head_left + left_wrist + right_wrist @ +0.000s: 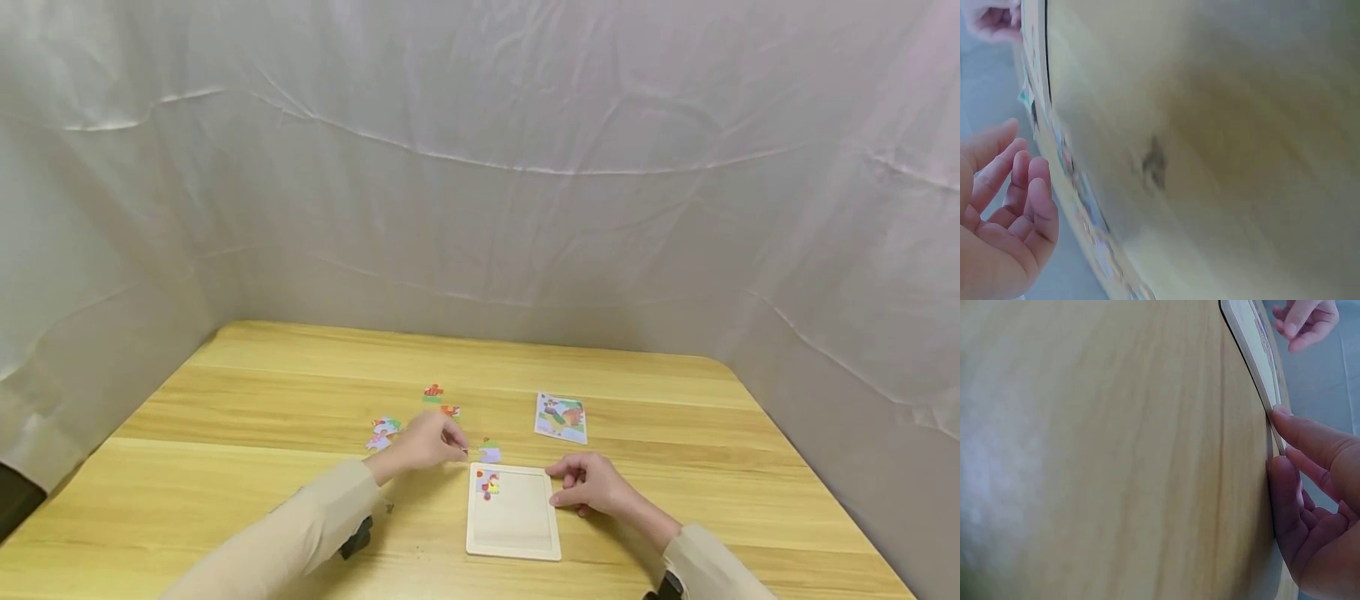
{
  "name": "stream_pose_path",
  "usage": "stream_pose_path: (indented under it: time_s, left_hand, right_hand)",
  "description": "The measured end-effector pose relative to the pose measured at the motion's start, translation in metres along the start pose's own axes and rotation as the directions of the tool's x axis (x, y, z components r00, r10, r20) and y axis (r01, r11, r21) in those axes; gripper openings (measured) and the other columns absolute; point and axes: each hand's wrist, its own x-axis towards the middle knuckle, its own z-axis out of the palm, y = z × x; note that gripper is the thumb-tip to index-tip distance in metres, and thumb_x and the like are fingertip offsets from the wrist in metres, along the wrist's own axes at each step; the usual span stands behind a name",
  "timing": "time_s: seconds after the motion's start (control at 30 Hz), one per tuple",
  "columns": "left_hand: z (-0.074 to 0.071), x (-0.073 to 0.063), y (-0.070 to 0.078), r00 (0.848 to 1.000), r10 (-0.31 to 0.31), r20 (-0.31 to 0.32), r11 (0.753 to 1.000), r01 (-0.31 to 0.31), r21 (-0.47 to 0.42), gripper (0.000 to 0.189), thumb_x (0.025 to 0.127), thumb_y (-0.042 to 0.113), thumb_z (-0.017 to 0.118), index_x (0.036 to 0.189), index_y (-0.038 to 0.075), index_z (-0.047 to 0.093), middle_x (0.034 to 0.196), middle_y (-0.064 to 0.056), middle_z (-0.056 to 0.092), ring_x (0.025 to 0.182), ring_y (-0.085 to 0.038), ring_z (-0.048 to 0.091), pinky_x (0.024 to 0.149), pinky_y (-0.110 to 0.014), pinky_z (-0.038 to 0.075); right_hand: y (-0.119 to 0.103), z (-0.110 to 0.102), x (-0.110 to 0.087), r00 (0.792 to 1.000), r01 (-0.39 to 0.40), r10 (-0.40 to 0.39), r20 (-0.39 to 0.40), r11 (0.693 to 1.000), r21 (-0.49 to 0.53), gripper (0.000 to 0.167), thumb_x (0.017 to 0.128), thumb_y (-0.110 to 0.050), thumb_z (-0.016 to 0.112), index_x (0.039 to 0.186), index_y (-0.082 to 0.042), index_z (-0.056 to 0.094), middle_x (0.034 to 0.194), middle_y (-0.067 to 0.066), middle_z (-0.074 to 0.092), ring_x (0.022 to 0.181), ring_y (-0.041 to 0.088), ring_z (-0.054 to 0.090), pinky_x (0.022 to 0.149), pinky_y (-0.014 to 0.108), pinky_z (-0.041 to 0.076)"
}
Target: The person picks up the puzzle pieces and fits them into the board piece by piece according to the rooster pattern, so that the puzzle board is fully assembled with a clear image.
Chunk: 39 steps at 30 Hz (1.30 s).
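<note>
My left hand [429,442] is just beyond the far left corner of a pale wooden puzzle tray [513,552], beside a lilac and green jigsaw piece [490,452]. Its fingers [1040,206] are loosely bent, and I see nothing held between them in the left wrist view. A small reddish bit shows by the fingertips, too small to make out. My right hand [592,485] holds the tray at its far right corner, thumb on the side edge and forefinger by the corner. Colourful jigsaw pieces [487,483] sit in the tray's far left corner.
Loose jigsaw pieces [382,433] lie left of my left hand, partly hidden by it. Farther back are a red and green piece [432,392] and an orange-red piece [451,412]. A picture card [561,418] lies behind the tray. Grey cloth [480,250] hangs around the wooden table [300,375].
</note>
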Motion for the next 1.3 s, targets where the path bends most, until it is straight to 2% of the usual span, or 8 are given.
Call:
stream_pose_path:
  time_s: [0.13,0.33,0.5,0.8,1.0,1.17,1.3]
  left_hand:
    - [-0.012,0.0,-0.006,0.999,-0.048,-0.019,0.999,0.048,0.0,0.007,0.076,0.004,0.068,0.082,-0.001,0.067,0.076,-0.001,0.063,0.063,-0.01,0.053,0.056,-0.024,0.045]
    - [-0.031,0.0,-0.019,0.992,-0.075,-0.1,0.997,0.076,0.003,0.01,0.077,0.006,0.067,0.085,-0.001,0.068,0.078,-0.001,0.063,0.064,-0.012,0.052,0.056,-0.026,0.045]
    - [-0.047,-0.006,-0.029,0.986,-0.105,-0.132,0.994,0.104,-0.009,0.012,0.077,0.004,0.067,0.087,-0.003,0.067,0.079,-0.002,0.061,0.066,-0.013,0.053,0.059,-0.028,0.046]
    - [-0.068,-0.017,-0.038,0.984,-0.115,-0.139,0.992,0.121,0.033,0.016,0.074,0.002,0.069,0.089,-0.005,0.066,0.082,-0.01,0.062,0.07,-0.017,0.054,0.065,-0.034,0.047]
    - [-0.078,-0.024,-0.048,0.985,-0.112,-0.131,0.993,0.114,0.011,0.019,0.073,-0.003,0.067,0.091,-0.008,0.065,0.09,-0.02,0.063,0.07,-0.02,0.058,0.066,-0.037,0.049]
    - [-0.084,-0.029,-0.054,0.986,-0.136,-0.095,0.991,0.135,-0.014,0.028,0.071,-0.004,0.069,0.098,-0.009,0.063,0.101,-0.021,0.062,0.086,-0.033,0.056,0.071,-0.042,0.049]
    - [-0.09,-0.031,-0.062,0.985,-0.161,-0.064,0.986,0.158,-0.053,0.035,0.069,-0.001,0.072,0.102,-0.007,0.062,0.105,-0.02,0.061,0.093,-0.037,0.052,0.072,-0.042,0.048]
  right_hand:
    - [-0.001,-0.001,0.0,1.0,0.002,-0.002,0.004,1.0,-0.003,0.037,0.069,-0.004,0.075,0.101,0.008,0.061,0.065,0.002,0.048,0.05,0.011,0.043,0.04,0.021,0.042]
    - [-0.002,-0.001,-0.001,1.0,0.017,-0.017,0.011,1.0,-0.012,0.037,0.069,-0.005,0.075,0.101,0.008,0.062,0.065,0.002,0.049,0.049,0.01,0.043,0.04,0.022,0.043]
    - [-0.002,0.001,0.0,0.999,0.031,-0.03,0.017,0.999,-0.02,0.036,0.07,-0.006,0.075,0.101,0.009,0.062,0.064,0.003,0.049,0.049,0.01,0.043,0.04,0.022,0.043]
    - [-0.005,0.002,0.001,1.0,0.017,-0.017,0.009,1.0,-0.017,0.036,0.069,-0.005,0.075,0.1,0.007,0.063,0.065,0.002,0.049,0.05,0.009,0.042,0.04,0.02,0.041]
    - [-0.005,0.001,0.001,1.0,0.02,-0.02,0.014,1.0,-0.024,0.036,0.069,-0.005,0.075,0.1,0.008,0.062,0.065,0.001,0.049,0.051,0.009,0.043,0.04,0.02,0.042]
    - [-0.004,0.001,0.001,1.0,0.016,-0.015,0.017,1.0,-0.016,0.037,0.069,-0.005,0.075,0.101,0.008,0.062,0.065,0.002,0.048,0.051,0.01,0.042,0.04,0.02,0.042]
    - [-0.004,0.001,0.001,1.0,0.017,-0.016,0.021,1.0,-0.014,0.037,0.069,-0.005,0.075,0.102,0.008,0.061,0.065,0.002,0.048,0.051,0.01,0.042,0.041,0.02,0.042]
